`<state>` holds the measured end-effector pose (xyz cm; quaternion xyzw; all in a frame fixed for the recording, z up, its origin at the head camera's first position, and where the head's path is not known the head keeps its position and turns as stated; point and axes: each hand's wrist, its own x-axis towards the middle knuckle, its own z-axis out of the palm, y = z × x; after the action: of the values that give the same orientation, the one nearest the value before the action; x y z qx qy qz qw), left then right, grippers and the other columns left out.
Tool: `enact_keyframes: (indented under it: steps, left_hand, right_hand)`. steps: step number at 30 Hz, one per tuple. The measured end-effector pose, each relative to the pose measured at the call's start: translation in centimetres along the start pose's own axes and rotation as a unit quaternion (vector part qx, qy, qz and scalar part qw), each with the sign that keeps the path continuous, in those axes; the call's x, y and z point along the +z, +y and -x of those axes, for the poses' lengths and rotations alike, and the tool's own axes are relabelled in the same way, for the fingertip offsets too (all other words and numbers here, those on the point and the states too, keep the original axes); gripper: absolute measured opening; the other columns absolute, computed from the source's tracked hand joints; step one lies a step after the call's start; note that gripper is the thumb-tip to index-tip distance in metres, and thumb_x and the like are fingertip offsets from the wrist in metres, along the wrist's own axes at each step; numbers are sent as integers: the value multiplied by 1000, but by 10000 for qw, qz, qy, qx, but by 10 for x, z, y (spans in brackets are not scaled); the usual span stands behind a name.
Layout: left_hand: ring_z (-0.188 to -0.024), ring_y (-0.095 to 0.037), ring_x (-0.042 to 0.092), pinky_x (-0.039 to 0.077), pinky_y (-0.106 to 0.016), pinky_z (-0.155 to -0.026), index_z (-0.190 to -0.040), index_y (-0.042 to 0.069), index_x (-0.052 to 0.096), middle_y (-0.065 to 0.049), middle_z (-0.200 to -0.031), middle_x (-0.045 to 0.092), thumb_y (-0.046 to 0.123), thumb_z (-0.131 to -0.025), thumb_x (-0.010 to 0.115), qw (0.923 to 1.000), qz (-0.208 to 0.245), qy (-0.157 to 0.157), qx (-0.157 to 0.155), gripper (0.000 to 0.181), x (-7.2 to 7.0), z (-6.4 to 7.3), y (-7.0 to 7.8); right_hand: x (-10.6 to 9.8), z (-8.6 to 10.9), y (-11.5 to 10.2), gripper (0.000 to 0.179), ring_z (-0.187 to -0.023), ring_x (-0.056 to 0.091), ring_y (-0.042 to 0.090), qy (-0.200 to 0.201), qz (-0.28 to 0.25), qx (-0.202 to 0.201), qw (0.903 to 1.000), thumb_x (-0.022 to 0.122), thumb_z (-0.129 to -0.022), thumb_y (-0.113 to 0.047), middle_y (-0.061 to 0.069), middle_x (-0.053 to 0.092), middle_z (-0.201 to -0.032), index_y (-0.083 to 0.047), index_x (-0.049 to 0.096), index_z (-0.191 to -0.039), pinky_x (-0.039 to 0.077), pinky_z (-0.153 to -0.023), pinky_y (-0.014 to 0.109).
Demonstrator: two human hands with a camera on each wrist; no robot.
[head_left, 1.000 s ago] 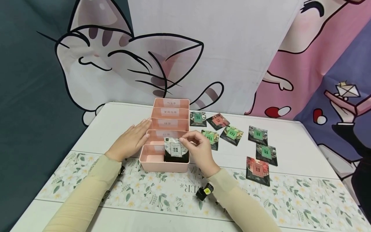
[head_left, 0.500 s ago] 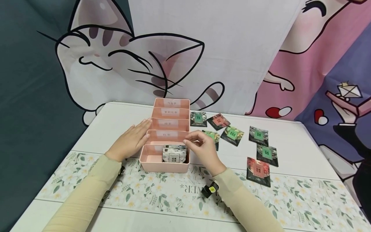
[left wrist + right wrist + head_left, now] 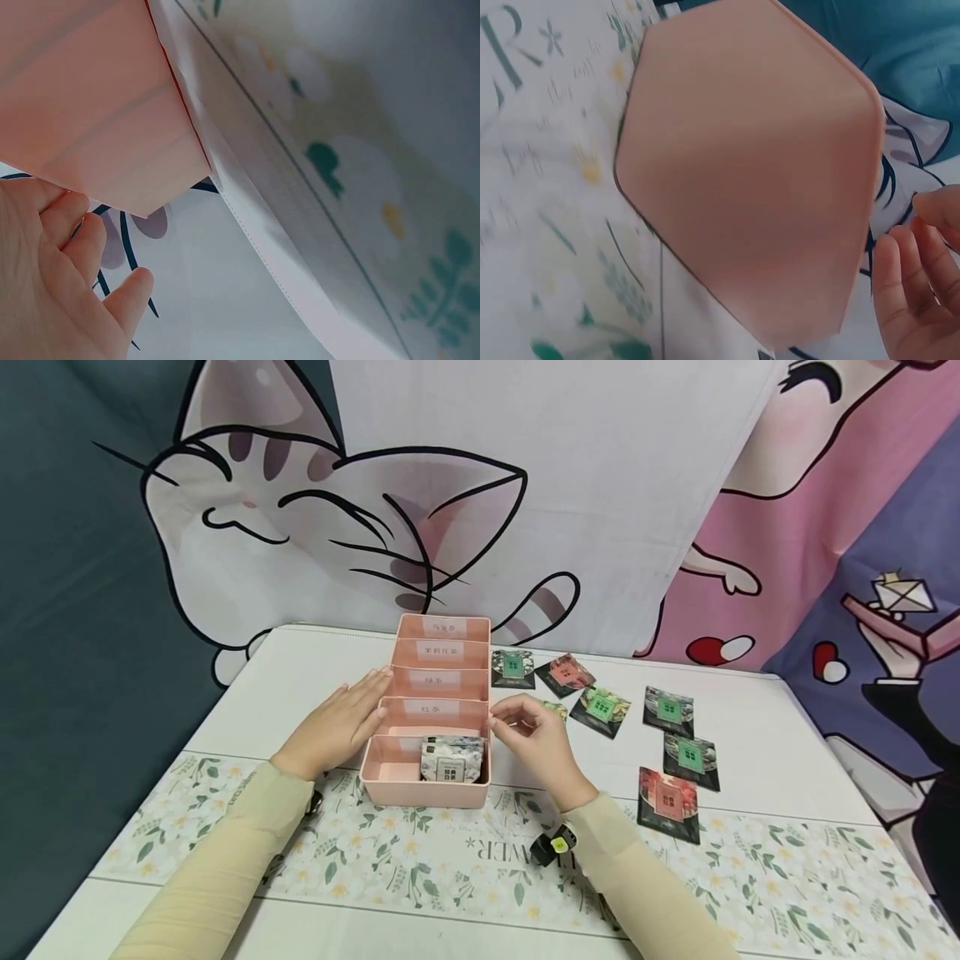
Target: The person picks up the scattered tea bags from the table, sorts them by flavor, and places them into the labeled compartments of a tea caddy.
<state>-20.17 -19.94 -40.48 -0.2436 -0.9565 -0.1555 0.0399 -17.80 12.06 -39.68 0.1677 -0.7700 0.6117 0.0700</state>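
A pink box [image 3: 427,794] with several stepped, labelled compartments stands on the table. Tea sachets [image 3: 452,767] with silver-white tops stand in the right half of its front compartment, one behind another. My left hand [image 3: 333,727] rests against the box's left side, fingers extended; in the left wrist view its fingertips meet the pink wall [image 3: 97,112]. Just off the box's right edge is my right hand [image 3: 538,747], its fingers loosely bent and holding nothing. The right wrist view shows those fingers [image 3: 889,277] beside the box's outer wall [image 3: 750,150].
Right of the box lie loose tea sachets: a green one [image 3: 513,668], a red one [image 3: 566,673], a lime-green one [image 3: 600,710] and another partly behind my right hand. Further right are two green sachets [image 3: 668,710] and a red one [image 3: 667,803]. A cat-print cloth [image 3: 300,552] hangs behind.
My right hand has let go of a white tea sachet, which now sits lower in the front compartment, and has drawn back to the right. The left hand stays in place.
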Motion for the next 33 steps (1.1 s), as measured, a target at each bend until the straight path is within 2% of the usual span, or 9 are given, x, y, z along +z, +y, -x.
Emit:
enact_keyframes:
  steps: [6, 16, 21, 27, 33]
  left_hand:
    - [-154, -32, 21, 20, -58, -122, -161, 4, 23, -12, -167, 24, 31, -110, 41, 10000, -8, -67, -36, 61, 0, 0, -1]
    - [-154, -30, 20, 19, -57, -123, -162, 5, 21, -11, -167, 22, 33, -110, 39, 9999, -87, -77, 1, 61, 1, -1, -2]
    - [-154, -30, 19, 18, -57, -123, -162, 5, 21, -11, -167, 22, 33, -110, 39, 9999, -90, -93, -13, 61, 1, 0, -2]
    - [-154, -30, 19, 16, -56, -124, -162, 6, 20, -10, -168, 21, 35, -110, 37, 9999, -76, -97, -21, 62, 1, 0, -2]
    - [-154, -30, 19, 16, -56, -124, -162, 5, 21, -11, -167, 22, 32, -110, 40, 9999, -52, -93, -27, 62, 0, 0, -1]
  right_hand:
    - [-16, -6, 8, 14, -86, 66, 16, 137, 252, 149, 9995, 74, -92, -6, 10, 70, -97, -3, 71, -106, 58, -75, 24]
    - [-50, -13, 24, 22, -95, 64, 19, 378, 661, 1026, 9918, 71, -96, -13, 11, 69, -109, -7, 69, -117, 57, -79, 25]
    - [-62, -16, 30, 27, -98, 65, 23, 461, 820, 1301, 9870, 68, -97, -11, 16, 68, -115, -2, 67, -122, 56, -80, 22]
    - [-73, -19, 35, 32, -101, 66, 29, 586, 1386, 1727, 9734, 66, -97, -9, 18, 68, -115, 2, 65, -127, 57, -85, 30]
    - [-80, -19, 35, 33, -89, 68, 26, 578, 1536, 2337, 9584, 64, -97, -11, 18, 68, -112, 3, 65, -127, 59, -79, 29]
